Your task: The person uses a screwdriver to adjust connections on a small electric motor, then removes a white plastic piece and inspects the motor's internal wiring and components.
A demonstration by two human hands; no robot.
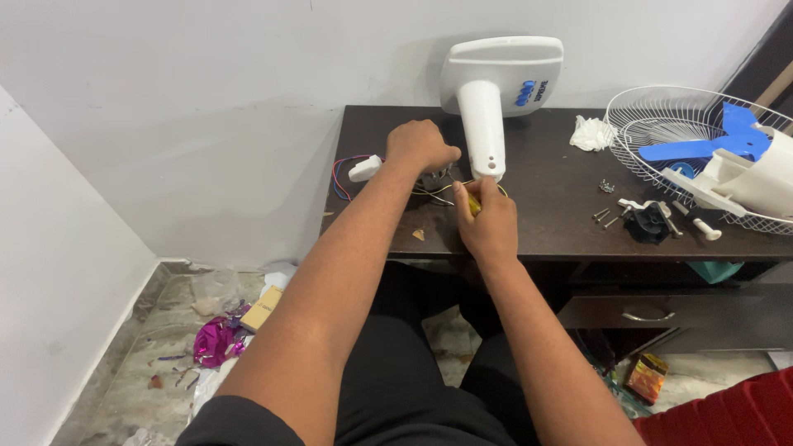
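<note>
Both hands are on the dark desk point(545, 223): left hand point(421, 147) fisted over wires point(343, 177), right hand point(487, 223) fingers pinching a yellow-handled screwdriver point(473, 202) just below the white fan stand point(489, 107).

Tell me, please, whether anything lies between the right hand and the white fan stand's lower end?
Nothing visible does: the right hand, gripping a yellow tool, sits right below the white fan stand, with only thin wires alongside.
</note>
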